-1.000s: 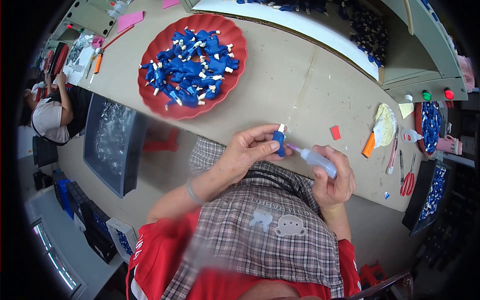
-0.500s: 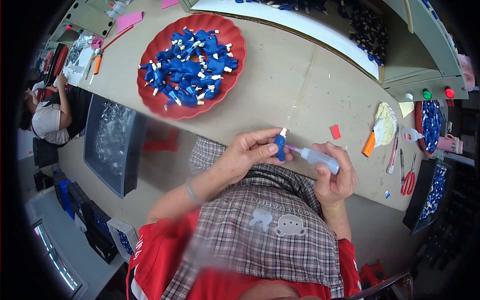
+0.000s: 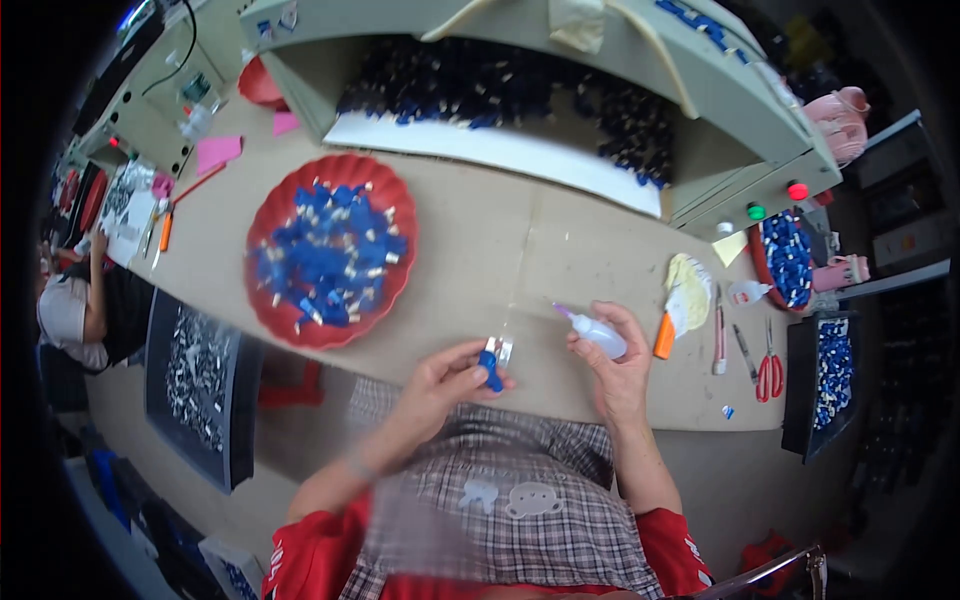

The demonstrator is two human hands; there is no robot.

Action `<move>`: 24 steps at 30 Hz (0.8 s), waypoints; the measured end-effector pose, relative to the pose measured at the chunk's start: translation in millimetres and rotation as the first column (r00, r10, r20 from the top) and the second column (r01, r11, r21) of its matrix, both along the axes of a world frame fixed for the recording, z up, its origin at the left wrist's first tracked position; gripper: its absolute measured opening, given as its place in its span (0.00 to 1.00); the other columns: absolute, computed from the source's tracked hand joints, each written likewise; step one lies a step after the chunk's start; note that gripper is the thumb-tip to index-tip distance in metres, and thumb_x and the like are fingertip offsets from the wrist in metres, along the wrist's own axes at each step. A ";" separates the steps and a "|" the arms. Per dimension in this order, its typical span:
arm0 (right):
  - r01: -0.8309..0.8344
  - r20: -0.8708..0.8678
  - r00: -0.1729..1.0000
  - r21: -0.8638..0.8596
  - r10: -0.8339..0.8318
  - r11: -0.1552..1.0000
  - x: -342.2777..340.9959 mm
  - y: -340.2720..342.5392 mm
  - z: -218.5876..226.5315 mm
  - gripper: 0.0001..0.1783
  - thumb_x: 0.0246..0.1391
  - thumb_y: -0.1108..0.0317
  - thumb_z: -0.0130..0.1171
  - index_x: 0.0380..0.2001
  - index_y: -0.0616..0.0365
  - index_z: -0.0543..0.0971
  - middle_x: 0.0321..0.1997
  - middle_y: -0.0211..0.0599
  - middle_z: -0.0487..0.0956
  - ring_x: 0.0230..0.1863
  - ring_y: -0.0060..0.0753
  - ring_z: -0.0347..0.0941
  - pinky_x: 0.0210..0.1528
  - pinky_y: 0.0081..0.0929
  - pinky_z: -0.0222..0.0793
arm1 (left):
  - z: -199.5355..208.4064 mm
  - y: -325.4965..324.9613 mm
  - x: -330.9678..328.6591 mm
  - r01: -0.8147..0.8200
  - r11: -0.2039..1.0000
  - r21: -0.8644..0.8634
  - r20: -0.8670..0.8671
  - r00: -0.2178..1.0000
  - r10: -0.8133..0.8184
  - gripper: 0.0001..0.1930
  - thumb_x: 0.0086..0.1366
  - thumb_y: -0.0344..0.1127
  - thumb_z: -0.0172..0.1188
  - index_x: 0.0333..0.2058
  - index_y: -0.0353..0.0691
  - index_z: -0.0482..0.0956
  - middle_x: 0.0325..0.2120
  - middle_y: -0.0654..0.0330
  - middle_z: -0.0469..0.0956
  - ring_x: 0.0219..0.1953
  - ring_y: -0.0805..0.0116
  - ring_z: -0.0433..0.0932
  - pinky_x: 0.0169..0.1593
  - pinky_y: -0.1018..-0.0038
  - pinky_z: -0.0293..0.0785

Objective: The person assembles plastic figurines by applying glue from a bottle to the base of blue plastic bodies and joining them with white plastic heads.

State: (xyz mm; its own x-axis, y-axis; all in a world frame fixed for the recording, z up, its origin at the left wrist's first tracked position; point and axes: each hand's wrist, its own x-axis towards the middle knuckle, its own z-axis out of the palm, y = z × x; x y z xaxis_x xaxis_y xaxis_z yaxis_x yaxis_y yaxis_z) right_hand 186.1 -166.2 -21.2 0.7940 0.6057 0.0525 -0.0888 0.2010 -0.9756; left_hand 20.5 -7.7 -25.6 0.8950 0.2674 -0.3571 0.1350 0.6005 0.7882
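Observation:
My left hand pinches a small blue figure part with a whitish end, just above the table's near edge. In my right hand is a translucent squeeze bottle, its thin purple tip pointing up and left. Tip and figure part are apart. Beyond my left hand stands a scalloped red plate heaped with similar blue pieces, blurred here.
A shelf unit holding many blue pieces spans the back. At right lie an orange-handled tool, red-handled scissors and a small white bottle. A grey bin stands left, a black bin right. Another person works far left.
The bottle's tip was at the blue figure part and is now drawn away up and right. My hands have moved apart. The whole view has shifted, showing more of the shelf.

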 end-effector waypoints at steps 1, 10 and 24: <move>-0.040 -0.059 0.998 -0.085 0.035 0.996 5.2 1.6 0.3 0.16 0.50 0.80 0.60 0.42 0.64 0.70 0.41 0.37 0.70 0.40 0.28 0.75 0.42 0.23 0.75 | -0.2 -0.6 -0.5 0.009 1.000 0.013 0.023 1.000 -0.009 0.20 0.66 0.29 0.50 0.55 0.29 0.65 0.39 0.52 0.76 0.45 0.58 0.79 0.46 0.73 0.77; -0.179 -0.143 0.977 -0.167 0.155 0.970 65.5 33.5 4.1 0.16 0.48 0.81 0.58 0.41 0.60 0.70 0.37 0.34 0.72 0.33 0.22 0.72 0.35 0.18 0.71 | -9.3 6.9 1.9 0.025 1.000 0.000 0.065 0.998 -0.025 0.20 0.66 0.30 0.52 0.56 0.31 0.65 0.43 0.52 0.75 0.46 0.58 0.78 0.48 0.71 0.76; 0.346 0.535 0.844 -0.498 -0.032 0.795 182.6 119.8 -0.3 0.08 0.44 0.68 0.63 0.29 0.59 0.80 0.20 0.31 0.77 0.21 0.23 0.68 0.29 0.23 0.66 | -6.8 12.6 3.6 0.077 0.996 -0.043 0.086 0.994 -0.073 0.19 0.67 0.29 0.49 0.56 0.32 0.65 0.43 0.51 0.76 0.47 0.58 0.77 0.49 0.72 0.76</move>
